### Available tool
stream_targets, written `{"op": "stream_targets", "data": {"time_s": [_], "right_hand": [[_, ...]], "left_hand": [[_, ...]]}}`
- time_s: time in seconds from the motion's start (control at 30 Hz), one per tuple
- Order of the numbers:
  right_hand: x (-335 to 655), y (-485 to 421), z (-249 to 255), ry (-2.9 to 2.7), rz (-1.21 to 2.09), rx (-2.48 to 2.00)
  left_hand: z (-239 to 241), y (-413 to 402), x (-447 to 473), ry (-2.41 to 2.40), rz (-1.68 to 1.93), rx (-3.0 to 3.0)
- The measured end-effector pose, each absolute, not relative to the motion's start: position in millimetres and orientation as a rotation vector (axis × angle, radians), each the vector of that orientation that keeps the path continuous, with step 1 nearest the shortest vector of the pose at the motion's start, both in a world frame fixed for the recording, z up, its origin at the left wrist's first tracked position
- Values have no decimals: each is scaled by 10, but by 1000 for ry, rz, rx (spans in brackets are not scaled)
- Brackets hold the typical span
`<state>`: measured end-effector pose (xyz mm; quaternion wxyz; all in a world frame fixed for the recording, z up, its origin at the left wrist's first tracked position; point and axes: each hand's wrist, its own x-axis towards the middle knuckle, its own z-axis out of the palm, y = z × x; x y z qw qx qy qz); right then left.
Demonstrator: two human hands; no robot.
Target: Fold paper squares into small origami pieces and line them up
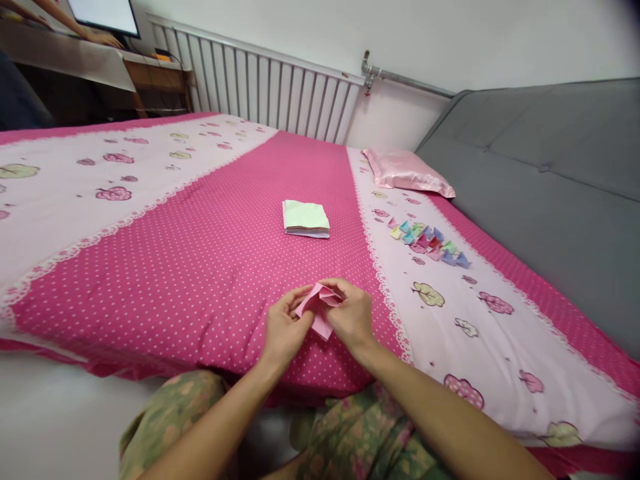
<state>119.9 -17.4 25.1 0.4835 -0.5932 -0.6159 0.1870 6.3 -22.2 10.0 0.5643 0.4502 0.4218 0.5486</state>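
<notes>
A partly folded sheet of pink origami paper is held between my two hands, above the near edge of the bed. My left hand pinches its left side, the thumb pressed against the paper. On the other side, my right hand grips the paper with thumb and fingers. Some of the folds are hidden behind my fingers. Beyond the hands lies a stack of square paper, pale green on top. To the right rests a cluster of small folded paper pieces in several colours.
The bed is covered by a pink dotted sheet. A pink satin pillow lies at the far right, beside a grey padded headboard. A white radiator runs along the wall. At the far left, another person's hand rests on a desk near a monitor.
</notes>
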Motion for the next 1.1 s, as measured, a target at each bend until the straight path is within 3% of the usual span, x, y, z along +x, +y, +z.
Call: {"op": "stream_targets", "data": {"time_s": [0.2, 0.63, 1.1], "right_hand": [[1152, -224, 255, -1536, 528, -1404], [1081, -332, 287, -1709, 243, -1341], [1167, -272, 328, -1526, 432, -1281]], "left_hand": [[25, -203, 53, 1054, 1336, 1062], [14, -266, 33, 1176, 1572, 1018], [78, -291, 9, 1139, 1515, 1272]]}}
